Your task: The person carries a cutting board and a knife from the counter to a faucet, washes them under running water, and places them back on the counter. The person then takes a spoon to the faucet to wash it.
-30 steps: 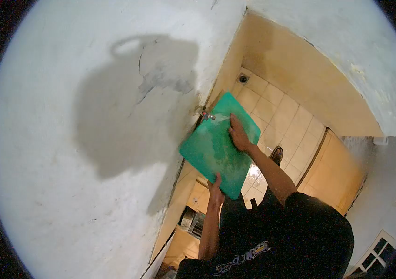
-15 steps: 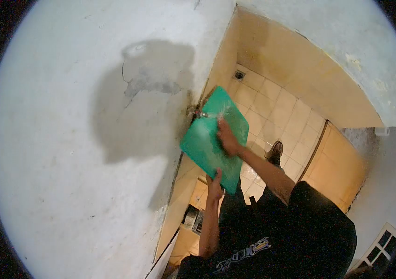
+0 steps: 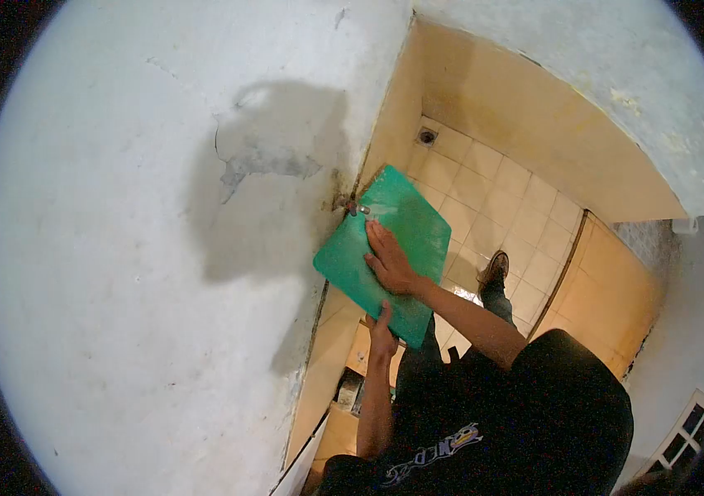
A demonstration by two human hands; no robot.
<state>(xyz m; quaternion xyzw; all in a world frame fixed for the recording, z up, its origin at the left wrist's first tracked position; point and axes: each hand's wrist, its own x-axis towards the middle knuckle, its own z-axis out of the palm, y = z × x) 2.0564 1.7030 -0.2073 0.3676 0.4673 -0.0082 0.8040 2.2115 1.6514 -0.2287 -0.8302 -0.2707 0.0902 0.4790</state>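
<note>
Apparently wet board (image 3: 416, 225) under right hand (image 3: 392, 263)

I record: soft grey shadow (image 3: 277, 223) on white plaster wall (image 3: 120, 331), glare (image 3: 463, 293) on cream square-tiled floor (image 3: 480, 174), black rounded edges.

The board (image 3: 414, 236) is a flat green rectangle with slightly rounded corners and paler, streaky patches across its face. It is held up off the floor, tilted, its broad face visible, one corner pointing towards the wall and its upper left edge beside the small tap (image 3: 360, 210).
</note>
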